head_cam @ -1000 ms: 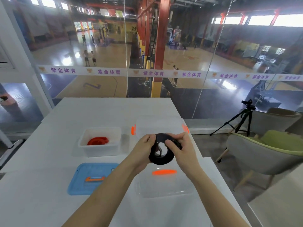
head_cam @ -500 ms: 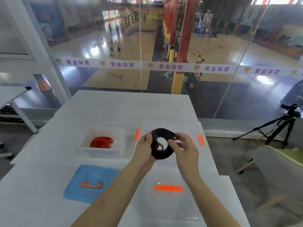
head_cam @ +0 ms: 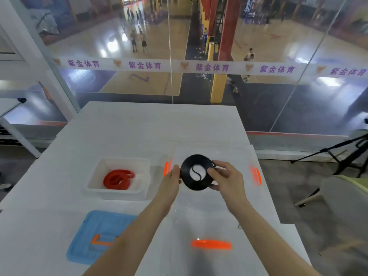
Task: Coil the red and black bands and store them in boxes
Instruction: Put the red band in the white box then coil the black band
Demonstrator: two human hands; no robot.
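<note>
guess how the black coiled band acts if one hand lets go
Probably floppy yet springy: the black band is a thin flat strip with a loose curl inside, and the left hand and right hand both pinch it. Likely light, since pinches hold it up. Released, it may loosen slightly, like the red band in the white box.

A black band [head_cam: 196, 172], a red band [head_cam: 117, 179] in a white box [head_cam: 117, 193], a blue lid [head_cam: 99, 236].
</note>
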